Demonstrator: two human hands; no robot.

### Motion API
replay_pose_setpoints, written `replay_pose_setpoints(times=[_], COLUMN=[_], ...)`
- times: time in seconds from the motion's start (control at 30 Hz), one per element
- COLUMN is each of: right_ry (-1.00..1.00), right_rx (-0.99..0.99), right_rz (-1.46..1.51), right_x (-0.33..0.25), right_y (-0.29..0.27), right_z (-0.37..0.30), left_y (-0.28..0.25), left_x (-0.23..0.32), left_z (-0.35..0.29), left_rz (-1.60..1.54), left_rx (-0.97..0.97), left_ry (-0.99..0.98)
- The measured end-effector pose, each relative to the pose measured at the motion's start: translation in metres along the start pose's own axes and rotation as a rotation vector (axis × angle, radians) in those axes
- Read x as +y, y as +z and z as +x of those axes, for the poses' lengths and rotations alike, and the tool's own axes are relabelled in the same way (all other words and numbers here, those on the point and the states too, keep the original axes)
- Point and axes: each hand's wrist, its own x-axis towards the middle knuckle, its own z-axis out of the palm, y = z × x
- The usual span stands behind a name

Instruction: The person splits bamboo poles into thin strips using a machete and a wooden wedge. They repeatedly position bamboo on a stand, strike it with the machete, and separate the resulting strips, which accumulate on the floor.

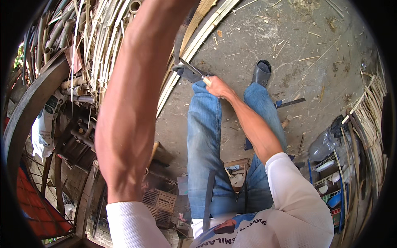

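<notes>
My right hand (219, 87) is closed around the pale handle of a knife (194, 69). Its dark, narrow blade slants up and left, over a dark shoe (191, 75) below my left knee. Long split bamboo strips (196, 43) run past the blade tip, curving from the top of the picture down along my left forearm (132, 91). That forearm reaches across the left half and leaves the picture at the top, so my left hand lies outside it. Whether the blade touches a strip I cannot tell.
Bundled bamboo (93, 45) fills the upper left, beside a curved wooden beam (37, 91). A second blade-like tool (291, 102) lies right of my right leg. Further right stand a crate (326, 182), a clear plastic bottle (320, 149) and stacked strips (370, 115). Shavings litter the concrete floor (289, 45).
</notes>
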Motion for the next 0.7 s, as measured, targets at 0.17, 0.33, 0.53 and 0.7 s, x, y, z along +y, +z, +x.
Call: replay_pose_setpoints(times=[0.17,0.33,0.53,0.7], right_ry=[0.347,-0.126,-0.275,-0.271], right_rx=[-0.429,0.014,0.063,-0.114], right_rz=[0.553,-0.088,-0.307,-0.387], right_x=[-0.039,-0.086,-0.124,-0.177], right_y=[-0.022,-0.011,0.007,0.029], right_z=[-0.039,-0.058,-0.127,-0.213], left_y=[0.002,-0.014,-0.059,-0.039], left_x=[-0.001,0.076,0.103,0.093], left_z=[0.029,0.027,0.023,0.001], left_rz=[-0.262,0.173,0.209,0.131], left_rx=[0.02,0.12,-0.116,-0.193], left_ry=[0.193,-0.081,0.107,0.131])
